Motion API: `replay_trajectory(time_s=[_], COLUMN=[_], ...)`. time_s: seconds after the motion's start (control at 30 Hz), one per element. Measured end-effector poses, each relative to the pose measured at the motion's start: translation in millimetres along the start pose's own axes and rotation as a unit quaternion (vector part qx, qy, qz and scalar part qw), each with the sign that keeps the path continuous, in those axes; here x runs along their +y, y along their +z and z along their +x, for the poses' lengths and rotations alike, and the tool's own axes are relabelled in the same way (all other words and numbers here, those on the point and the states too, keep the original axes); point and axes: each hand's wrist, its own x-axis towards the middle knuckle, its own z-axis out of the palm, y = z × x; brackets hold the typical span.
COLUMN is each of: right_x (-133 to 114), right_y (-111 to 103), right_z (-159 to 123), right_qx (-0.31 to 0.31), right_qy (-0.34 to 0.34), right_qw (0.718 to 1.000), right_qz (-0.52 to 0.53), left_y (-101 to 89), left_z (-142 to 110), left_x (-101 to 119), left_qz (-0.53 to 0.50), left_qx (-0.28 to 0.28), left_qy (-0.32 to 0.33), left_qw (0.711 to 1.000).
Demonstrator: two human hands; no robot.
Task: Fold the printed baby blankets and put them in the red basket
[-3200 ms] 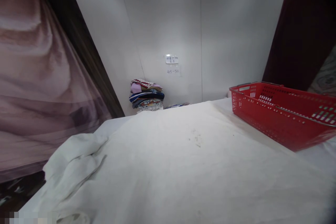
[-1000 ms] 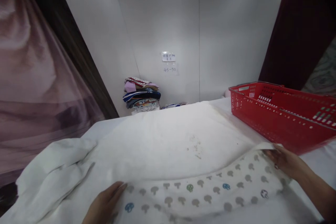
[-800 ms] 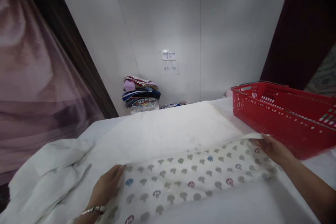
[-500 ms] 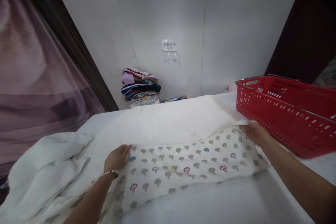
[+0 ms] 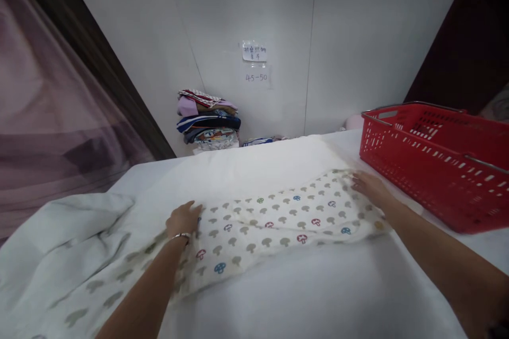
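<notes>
A white cloth with a mushroom print (image 5: 274,217) in grey, red, blue and green lies across the bed-like white surface, its upper layer forming a band between my hands. My left hand (image 5: 184,220), with a bracelet at the wrist, rests on the left end of this band with its fingers laid out on the fabric. At the far right end, my right hand (image 5: 370,189) touches the cloth near its corner, fingers spread and flat. More of the printed fabric runs under my left forearm toward the lower left. Plain white fabric (image 5: 254,175) extends behind the band.
A red plastic basket (image 5: 429,169) with metal handles stands at the right. Folded clothes (image 5: 209,122) are stacked against the wall at the back, below two paper labels (image 5: 254,63). Bunched white fabric (image 5: 67,238) lies at the left, near a pink curtain (image 5: 51,132).
The band of printed cloth has shifted away from me and now lies lower on the surface. My hands moved with it, and their fingers have loosened from its edge to lie on it.
</notes>
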Motion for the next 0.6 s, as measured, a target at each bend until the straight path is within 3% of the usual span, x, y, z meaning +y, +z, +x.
replay_trajectory(time_s=[0.07,0.13,0.2,0.27,0.33,0.4,0.5,0.6], right_x=[4.4,11.9,22.9,35.9,47.8,55.4,54.6,41.4], right_y=[-9.9,-29.6,-55.8,-82.1,-101.5,-109.8,-104.6,-96.9], right_z=[-22.8,-52.0,-82.5,-107.6,-121.0,-120.6,-102.9,-85.4], right_qx=[-0.019,-0.063,-0.126,-0.194,-0.229,-0.216,-0.157,-0.145], right_qy=[0.011,-0.038,-0.14,-0.245,-0.306,-0.32,-0.295,-0.259], right_qw=[0.996,0.98,0.94,0.87,0.803,0.765,0.744,0.741], right_qz=[-0.081,-0.186,-0.286,-0.381,-0.457,-0.516,-0.578,-0.603], left_y=[4.8,8.1,10.1,11.4,13.1,16.0,20.1,16.4], left_z=[-21.2,-54.2,-92.4,-125.9,-146.5,-151.8,-140.1,-127.3], left_x=[-4.8,-17.5,-36.6,-58.4,-78.2,-92.4,-101.4,-103.2], left_qz=[-0.011,-0.027,-0.016,0.025,0.052,0.064,0.096,0.148], left_qx=[0.021,0.045,0.062,0.057,0.069,0.082,0.078,0.044], left_qy=[0.1,0.251,0.377,0.455,0.479,0.475,0.427,0.343], left_qw=[0.995,0.967,0.924,0.889,0.874,0.874,0.896,0.927])
